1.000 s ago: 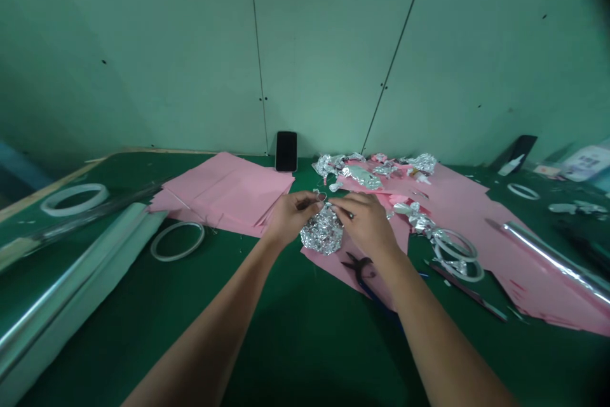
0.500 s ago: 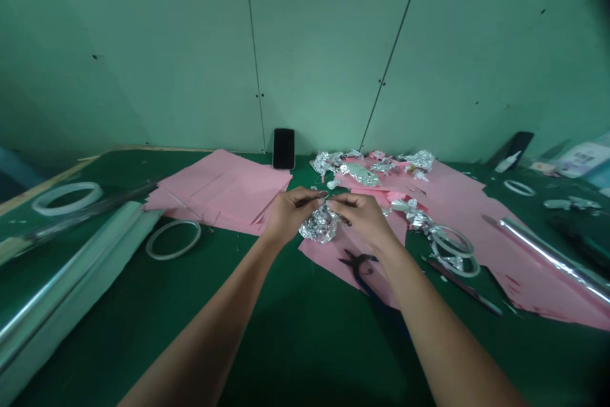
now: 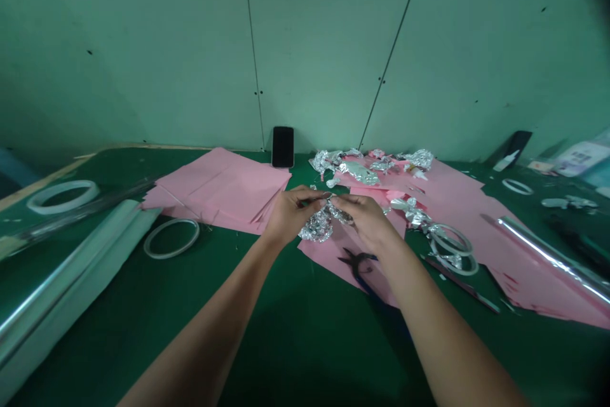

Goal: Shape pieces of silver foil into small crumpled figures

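The left hand [image 3: 290,215] and right hand [image 3: 366,218] pinch crumpled foil [image 3: 316,226] between narrowed fingers, above 1 pink sheet [image 3: 328,253] on the worktop [image 3: 290,337], near dark pliers [image 3: 356,262].

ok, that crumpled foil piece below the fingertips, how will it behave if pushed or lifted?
The crumpled foil piece will probably dent and hold the dent, given its dense creases. Likely light for its size, as it looks like thin sheet, though its inside is hidden. It seems unlikely to roll smoothly: its outline is uneven.
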Action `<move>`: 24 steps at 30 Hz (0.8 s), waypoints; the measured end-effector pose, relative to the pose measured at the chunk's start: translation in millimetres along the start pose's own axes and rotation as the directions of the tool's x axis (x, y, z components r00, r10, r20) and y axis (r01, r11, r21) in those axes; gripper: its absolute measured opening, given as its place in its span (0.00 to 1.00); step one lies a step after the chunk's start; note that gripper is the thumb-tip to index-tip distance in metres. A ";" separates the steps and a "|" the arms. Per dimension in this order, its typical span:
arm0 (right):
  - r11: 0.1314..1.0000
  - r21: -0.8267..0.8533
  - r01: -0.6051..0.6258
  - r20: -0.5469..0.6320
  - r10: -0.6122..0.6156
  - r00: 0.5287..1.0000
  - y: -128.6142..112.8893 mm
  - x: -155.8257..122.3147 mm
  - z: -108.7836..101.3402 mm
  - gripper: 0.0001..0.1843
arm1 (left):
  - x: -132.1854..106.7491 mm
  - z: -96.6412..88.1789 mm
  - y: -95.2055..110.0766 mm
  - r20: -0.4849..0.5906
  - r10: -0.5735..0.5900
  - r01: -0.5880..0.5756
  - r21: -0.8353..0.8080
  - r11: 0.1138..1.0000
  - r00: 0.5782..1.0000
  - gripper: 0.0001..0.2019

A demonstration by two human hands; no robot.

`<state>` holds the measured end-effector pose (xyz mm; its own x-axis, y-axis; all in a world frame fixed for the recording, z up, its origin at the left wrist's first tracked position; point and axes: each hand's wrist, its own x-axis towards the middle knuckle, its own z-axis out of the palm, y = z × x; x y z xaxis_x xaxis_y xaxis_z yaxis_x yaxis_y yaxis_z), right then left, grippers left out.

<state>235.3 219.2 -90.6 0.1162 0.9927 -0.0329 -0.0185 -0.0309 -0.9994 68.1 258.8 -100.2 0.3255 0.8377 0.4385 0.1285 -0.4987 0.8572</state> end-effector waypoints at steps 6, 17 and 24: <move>0.998 0.058 0.020 0.004 -0.020 1.000 0.5 0.3 3.1 0.12 | 0.0 3.0 1.1 0.000 -0.031 0.031 -0.072 0.997 1.000 0.08; 0.895 -0.347 0.280 0.089 -0.266 0.960 -7.0 -0.8 0.0 0.16 | 2.3 0.4 -4.6 -0.089 -0.185 0.180 -0.064 0.982 0.979 0.13; 0.868 -0.341 0.361 0.091 -0.352 0.931 -0.8 0.8 9.5 0.13 | 0.4 -1.6 2.8 0.022 -0.108 0.107 0.035 0.994 0.994 0.14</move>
<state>226.0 221.1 -89.6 0.0248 0.9461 0.3229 0.3650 0.2921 -0.8840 67.1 258.1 -97.2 0.3306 0.8814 0.3372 0.1953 -0.4135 0.8893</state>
